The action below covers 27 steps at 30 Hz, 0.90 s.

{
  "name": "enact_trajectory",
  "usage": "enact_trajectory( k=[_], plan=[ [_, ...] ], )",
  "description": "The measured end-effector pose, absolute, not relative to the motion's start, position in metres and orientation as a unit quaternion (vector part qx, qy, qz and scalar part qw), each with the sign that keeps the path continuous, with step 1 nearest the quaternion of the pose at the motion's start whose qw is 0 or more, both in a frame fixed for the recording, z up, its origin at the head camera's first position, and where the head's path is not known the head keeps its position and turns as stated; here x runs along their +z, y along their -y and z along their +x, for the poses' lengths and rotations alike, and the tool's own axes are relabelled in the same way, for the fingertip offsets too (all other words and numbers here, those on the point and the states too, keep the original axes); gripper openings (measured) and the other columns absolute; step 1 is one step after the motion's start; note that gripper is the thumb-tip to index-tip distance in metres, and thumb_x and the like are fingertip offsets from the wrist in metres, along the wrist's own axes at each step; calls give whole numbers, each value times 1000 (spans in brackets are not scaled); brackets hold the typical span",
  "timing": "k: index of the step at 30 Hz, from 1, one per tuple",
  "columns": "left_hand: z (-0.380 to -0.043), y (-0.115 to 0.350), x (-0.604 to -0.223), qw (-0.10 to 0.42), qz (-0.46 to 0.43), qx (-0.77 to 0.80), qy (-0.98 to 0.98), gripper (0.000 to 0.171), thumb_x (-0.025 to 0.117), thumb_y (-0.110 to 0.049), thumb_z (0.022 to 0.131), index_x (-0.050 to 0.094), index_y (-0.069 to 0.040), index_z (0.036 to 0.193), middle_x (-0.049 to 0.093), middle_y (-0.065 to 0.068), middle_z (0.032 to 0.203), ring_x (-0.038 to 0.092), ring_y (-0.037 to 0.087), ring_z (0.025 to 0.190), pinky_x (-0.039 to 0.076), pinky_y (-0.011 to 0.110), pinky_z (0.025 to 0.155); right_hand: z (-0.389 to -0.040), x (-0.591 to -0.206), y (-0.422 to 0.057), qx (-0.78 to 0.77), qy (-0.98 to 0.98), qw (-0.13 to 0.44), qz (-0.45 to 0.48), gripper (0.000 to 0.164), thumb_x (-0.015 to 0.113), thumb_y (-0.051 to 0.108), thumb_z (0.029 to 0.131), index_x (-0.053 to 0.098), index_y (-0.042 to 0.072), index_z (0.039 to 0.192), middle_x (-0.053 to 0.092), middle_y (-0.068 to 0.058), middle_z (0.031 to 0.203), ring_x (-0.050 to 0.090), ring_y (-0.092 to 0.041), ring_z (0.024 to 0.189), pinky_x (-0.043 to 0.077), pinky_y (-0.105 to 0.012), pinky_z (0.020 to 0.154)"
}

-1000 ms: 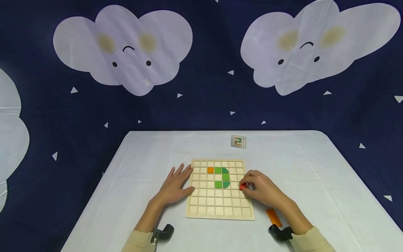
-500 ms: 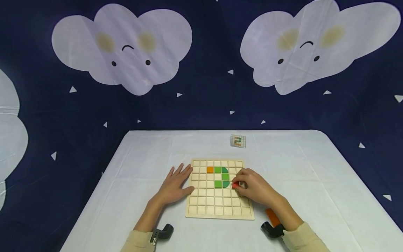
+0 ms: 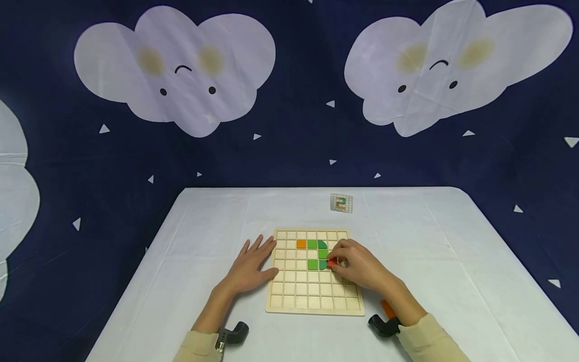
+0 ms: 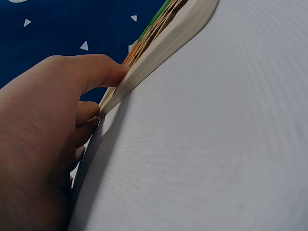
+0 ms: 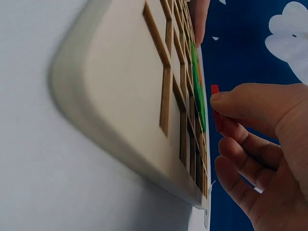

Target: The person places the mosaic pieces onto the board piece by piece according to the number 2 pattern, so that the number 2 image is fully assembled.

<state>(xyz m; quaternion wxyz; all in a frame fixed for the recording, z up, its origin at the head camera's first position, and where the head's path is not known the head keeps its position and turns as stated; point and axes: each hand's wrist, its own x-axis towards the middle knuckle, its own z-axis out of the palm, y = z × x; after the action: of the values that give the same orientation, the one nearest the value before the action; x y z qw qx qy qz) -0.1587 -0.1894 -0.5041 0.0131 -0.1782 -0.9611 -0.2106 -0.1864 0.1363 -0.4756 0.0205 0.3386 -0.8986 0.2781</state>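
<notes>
A pale wooden grid board (image 3: 314, 301) lies on the white table. Set in its cells are an orange square tile (image 3: 301, 244), several green square tiles (image 3: 312, 264) and two darker green rounded tiles (image 3: 322, 244). My left hand (image 3: 249, 266) rests at the board's left edge, thumb and fingertips touching the rim, fingers spread. Between thumb and fingers my right hand (image 3: 362, 264) pinches a red tile (image 5: 216, 108) just above the board, right of the lower rounded tile. In the right wrist view the red tile is seen edge-on, and its full shape is hidden.
A small card (image 3: 341, 203) printed with a grid pattern lies behind the board. An orange piece (image 3: 387, 308) sits on the table under the right forearm, partly covered. Each wrist carries a black camera mount (image 3: 235, 333). A dark blue cloth (image 3: 289, 151) hangs behind the table.
My right hand has moved left over the board with the red tile, from the right edge to beside the rounded green tile. The left hand stays in place.
</notes>
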Motion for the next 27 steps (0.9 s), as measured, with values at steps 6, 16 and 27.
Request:
enact_trajectory(
  k=[6,16,27],
  plan=[
    [-158,189,-504,14,-173,-211,962,75,58,-50,88,36,-14,150,28,-3,155,13,22,145,3,44,116,-189,-476,-131,280,899,12,336,13,76,22,82,75,21,96,57,14,95,51,-6,90,48,-31,80],
    [-158,188,-504,14,-172,-211,962,75,58,-49,87,36,-14,150,28,-3,155,14,23,145,4,45,116,-194,-478,-119,286,880,30,378,14,76,19,82,75,19,96,58,10,94,53,-12,82,47,-27,71],
    [-158,190,-504,11,-171,-209,963,76,57,-51,88,35,-15,150,27,-4,156,13,22,145,2,43,116,-194,-476,-106,269,882,21,386,14,75,24,84,75,21,98,59,13,94,53,-9,87,47,-28,72]
  ],
)
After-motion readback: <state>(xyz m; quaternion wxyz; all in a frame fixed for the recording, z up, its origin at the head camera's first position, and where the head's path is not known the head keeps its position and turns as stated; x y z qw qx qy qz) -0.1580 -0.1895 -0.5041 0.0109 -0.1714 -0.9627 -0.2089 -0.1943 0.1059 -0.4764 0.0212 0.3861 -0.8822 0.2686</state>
